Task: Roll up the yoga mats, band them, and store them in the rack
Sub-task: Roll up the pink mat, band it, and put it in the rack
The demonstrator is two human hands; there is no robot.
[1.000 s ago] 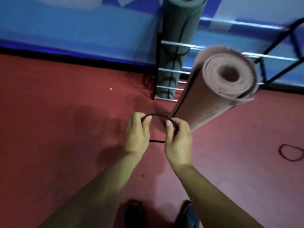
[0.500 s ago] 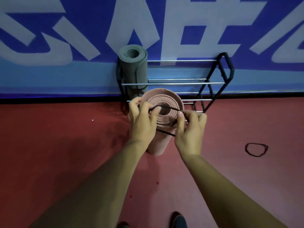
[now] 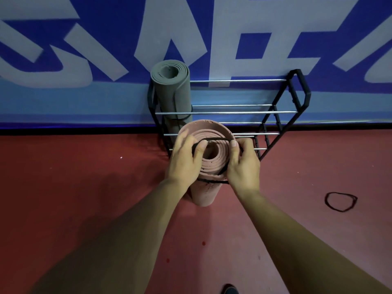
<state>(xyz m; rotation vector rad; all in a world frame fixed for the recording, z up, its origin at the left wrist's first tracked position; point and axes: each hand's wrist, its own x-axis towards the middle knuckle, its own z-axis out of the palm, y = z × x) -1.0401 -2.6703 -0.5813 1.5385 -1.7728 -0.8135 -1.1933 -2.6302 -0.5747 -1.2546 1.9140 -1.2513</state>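
We hold the pink mat (image 3: 206, 164) upright on the floor (image 3: 84, 187) between our hands, just before the rack (image 3: 275, 112). Our left hand (image 3: 184, 159) and right hand (image 3: 244, 164) each pinch the black band (image 3: 214, 139), stretching it across the mat's top end.

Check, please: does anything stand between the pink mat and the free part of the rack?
Nothing visible blocks it. The pink mat stands on the floor before the rack; the grey mat fills only its left end. The left hand and right hand hold the band over its top.
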